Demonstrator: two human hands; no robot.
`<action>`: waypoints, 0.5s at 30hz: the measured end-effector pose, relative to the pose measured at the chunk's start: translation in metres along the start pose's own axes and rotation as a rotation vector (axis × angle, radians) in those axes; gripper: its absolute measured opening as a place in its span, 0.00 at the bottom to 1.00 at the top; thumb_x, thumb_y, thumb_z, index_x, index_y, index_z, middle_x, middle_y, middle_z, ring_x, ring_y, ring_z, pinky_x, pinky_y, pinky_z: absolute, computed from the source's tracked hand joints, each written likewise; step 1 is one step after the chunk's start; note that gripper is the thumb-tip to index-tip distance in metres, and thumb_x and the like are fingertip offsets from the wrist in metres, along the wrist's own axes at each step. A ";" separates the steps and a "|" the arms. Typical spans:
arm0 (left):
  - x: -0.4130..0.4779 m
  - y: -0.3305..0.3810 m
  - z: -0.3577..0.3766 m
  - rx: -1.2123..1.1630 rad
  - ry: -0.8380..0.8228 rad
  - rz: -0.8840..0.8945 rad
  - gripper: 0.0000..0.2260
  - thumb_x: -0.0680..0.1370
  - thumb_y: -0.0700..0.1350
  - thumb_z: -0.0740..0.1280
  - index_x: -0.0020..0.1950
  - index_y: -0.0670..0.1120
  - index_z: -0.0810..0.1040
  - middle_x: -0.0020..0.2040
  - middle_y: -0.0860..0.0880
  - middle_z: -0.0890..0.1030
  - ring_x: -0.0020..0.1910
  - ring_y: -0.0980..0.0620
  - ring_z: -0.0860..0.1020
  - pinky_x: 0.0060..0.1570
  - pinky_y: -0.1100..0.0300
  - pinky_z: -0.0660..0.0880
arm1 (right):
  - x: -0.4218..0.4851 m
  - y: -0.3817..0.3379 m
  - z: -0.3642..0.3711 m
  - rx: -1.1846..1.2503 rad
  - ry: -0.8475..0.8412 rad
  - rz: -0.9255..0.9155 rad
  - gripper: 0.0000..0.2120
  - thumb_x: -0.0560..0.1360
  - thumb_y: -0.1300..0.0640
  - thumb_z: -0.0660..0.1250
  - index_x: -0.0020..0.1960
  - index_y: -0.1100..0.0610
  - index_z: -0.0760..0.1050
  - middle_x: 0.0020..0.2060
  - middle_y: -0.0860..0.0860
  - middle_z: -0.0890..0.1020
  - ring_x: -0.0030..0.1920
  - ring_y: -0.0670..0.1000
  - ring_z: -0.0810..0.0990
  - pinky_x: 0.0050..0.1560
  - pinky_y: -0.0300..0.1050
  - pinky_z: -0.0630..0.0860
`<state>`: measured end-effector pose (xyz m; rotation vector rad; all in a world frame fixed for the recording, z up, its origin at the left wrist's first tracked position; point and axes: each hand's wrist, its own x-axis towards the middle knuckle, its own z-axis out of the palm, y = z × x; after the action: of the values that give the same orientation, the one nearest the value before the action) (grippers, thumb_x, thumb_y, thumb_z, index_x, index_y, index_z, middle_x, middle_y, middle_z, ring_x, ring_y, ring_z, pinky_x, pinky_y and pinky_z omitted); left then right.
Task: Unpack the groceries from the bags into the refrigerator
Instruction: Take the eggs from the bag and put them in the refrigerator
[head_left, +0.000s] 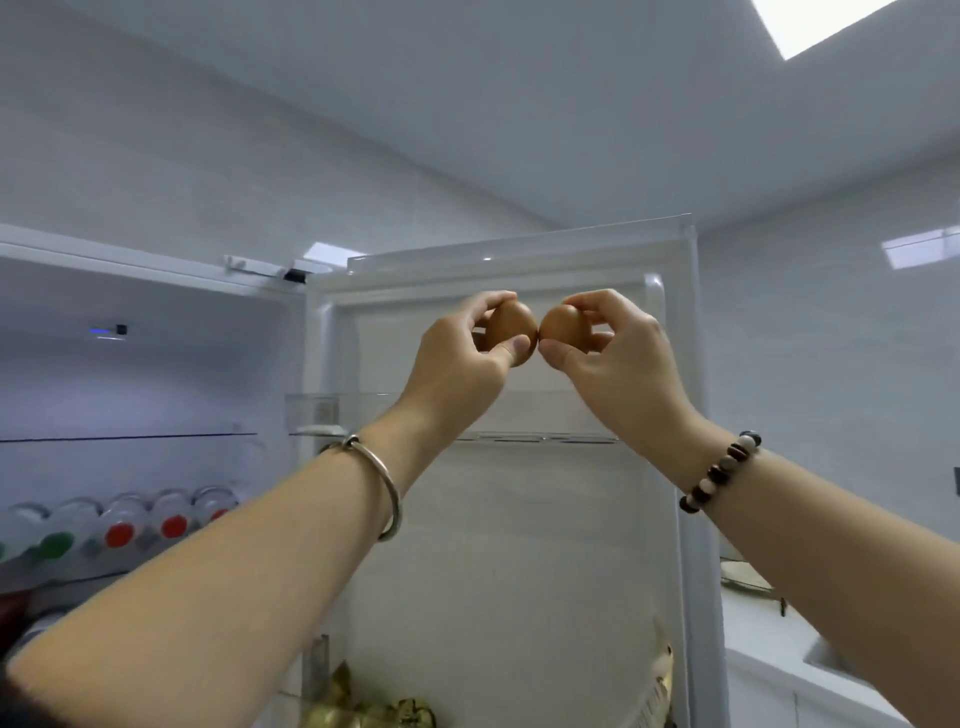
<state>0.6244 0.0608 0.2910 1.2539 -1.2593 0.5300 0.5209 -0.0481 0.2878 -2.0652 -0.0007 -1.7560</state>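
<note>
Both my arms reach up in front of the open refrigerator door (519, 519). My left hand (467, 358) pinches a brown egg (511, 325) between thumb and fingers. My right hand (618, 353) grips a second brown egg (561, 325) the same way. The two eggs nearly touch, held above the clear top door shelf (550, 415). A metal bangle circles my left wrist and a bead bracelet my right.
Inside the refrigerator at left, a glass shelf (130, 437) spans the cabinet and several bottles (124, 525) with red and green caps lie below it. Gold-wrapped items (374, 712) sit in a lower door bin. A white counter (779, 639) stands at the right.
</note>
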 end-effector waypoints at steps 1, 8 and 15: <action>0.006 -0.007 -0.010 0.017 -0.004 0.014 0.15 0.75 0.42 0.69 0.61 0.50 0.75 0.51 0.52 0.79 0.50 0.56 0.78 0.50 0.66 0.76 | 0.005 -0.002 0.011 -0.016 -0.007 0.000 0.16 0.68 0.56 0.75 0.54 0.53 0.75 0.44 0.43 0.77 0.47 0.48 0.79 0.45 0.38 0.75; 0.047 -0.070 -0.086 0.117 -0.067 0.010 0.09 0.75 0.44 0.70 0.55 0.51 0.75 0.46 0.57 0.75 0.46 0.59 0.75 0.44 0.70 0.72 | 0.038 -0.017 0.088 -0.173 -0.085 0.165 0.16 0.67 0.50 0.75 0.51 0.54 0.75 0.43 0.46 0.77 0.43 0.47 0.78 0.38 0.36 0.73; 0.068 -0.134 -0.124 0.215 -0.324 -0.208 0.13 0.68 0.46 0.76 0.49 0.49 0.76 0.44 0.53 0.77 0.45 0.54 0.78 0.46 0.62 0.78 | 0.052 -0.016 0.147 -0.339 -0.321 0.444 0.18 0.65 0.52 0.77 0.48 0.64 0.79 0.38 0.55 0.81 0.39 0.53 0.82 0.47 0.49 0.82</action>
<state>0.8110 0.1096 0.3204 1.6820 -1.3426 0.3245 0.6656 -0.0005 0.3256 -2.3306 0.6481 -1.2085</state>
